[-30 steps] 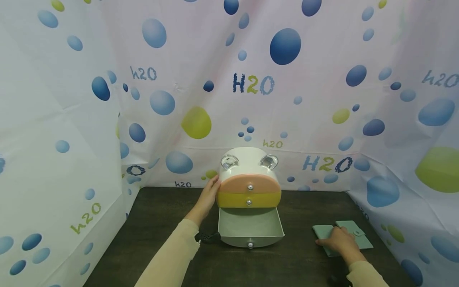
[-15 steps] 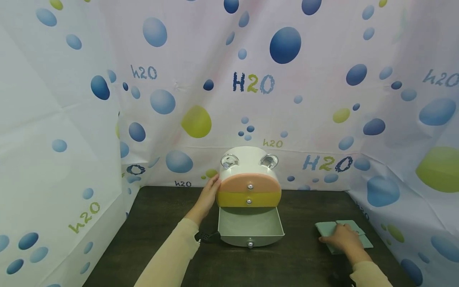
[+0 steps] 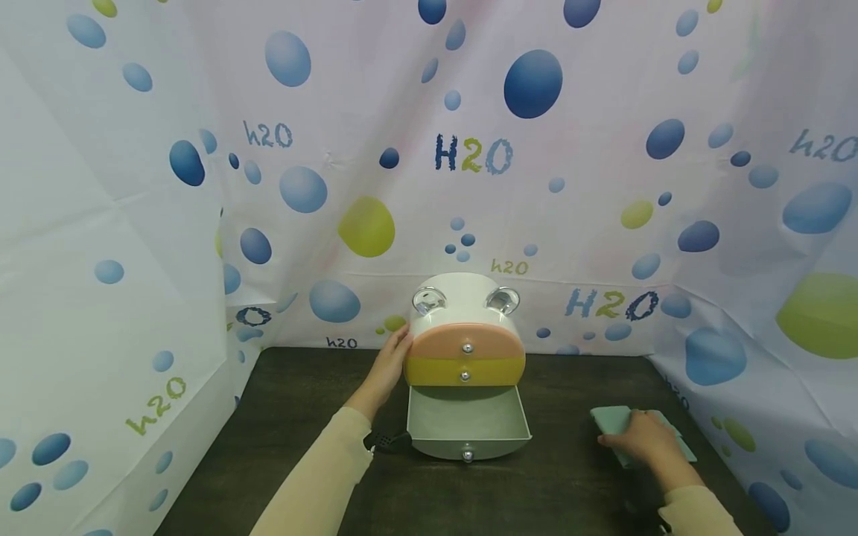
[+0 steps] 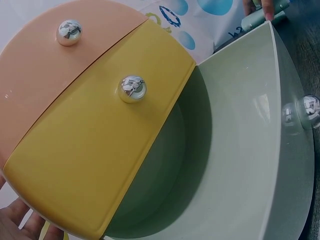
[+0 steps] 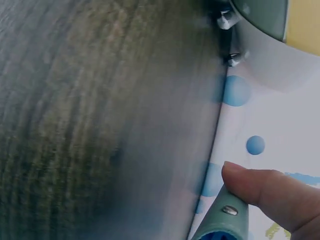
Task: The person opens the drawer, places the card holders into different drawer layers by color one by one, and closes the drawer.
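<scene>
A small drawer box (image 3: 464, 301) with a white top, two shiny ear-like loops and round metal knobs stands at mid-table. Its orange and yellow drawers are closed, while the green bottom drawer (image 3: 469, 424) is pulled out with nothing visible inside. My left hand (image 3: 386, 368) rests along the box's left side; in the left wrist view its fingertips (image 4: 32, 225) touch the edge. To the right, my right hand (image 3: 649, 441) grips a mint-green wallet (image 3: 610, 420), partly hidden under the hand. In the right wrist view my thumb (image 5: 265, 187) presses the curved wallet (image 5: 227, 215) near its metal snap.
The dark wood-grain table (image 3: 295, 417) ends at a white curtain (image 3: 375, 97) with blue and green dots, which hangs behind and on both sides. Bare tabletop lies between the drawer and my right hand.
My right hand has shifted slightly right and drawn the wallet's left half up and toward its other half, so it lies less flat. The left hand and drawer box stay put.
</scene>
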Tool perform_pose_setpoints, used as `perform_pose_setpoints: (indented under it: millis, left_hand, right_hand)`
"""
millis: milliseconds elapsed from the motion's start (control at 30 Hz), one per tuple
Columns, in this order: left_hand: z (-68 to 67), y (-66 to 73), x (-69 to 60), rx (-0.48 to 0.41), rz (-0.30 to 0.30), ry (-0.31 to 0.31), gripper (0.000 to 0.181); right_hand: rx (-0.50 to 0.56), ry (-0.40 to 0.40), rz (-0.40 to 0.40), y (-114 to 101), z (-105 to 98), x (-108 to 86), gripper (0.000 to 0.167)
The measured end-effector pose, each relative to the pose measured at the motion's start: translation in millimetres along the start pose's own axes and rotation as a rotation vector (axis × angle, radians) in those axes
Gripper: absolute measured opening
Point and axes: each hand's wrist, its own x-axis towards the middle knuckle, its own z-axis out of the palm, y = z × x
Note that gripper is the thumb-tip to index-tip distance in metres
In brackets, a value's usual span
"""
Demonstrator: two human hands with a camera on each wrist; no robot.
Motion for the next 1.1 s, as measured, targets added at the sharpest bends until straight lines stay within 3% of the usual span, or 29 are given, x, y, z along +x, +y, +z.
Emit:
perform_pose_setpoints:
  millis: [300, 1100]
  left_hand:
    - [0.6, 0.9, -0.9, -0.004, -0.01, 0.002, 0.061]
    - [0.3, -1.0, -0.3, -0.007, -0.007, 0.001, 0.064]
  right_hand:
    - [0.069, 0.013, 0.016, -6.8, -17.9, -8.8, 0.107]
    - [0.06, 0.128, -0.052, -36.2, -56.5, -23.8, 0.109]
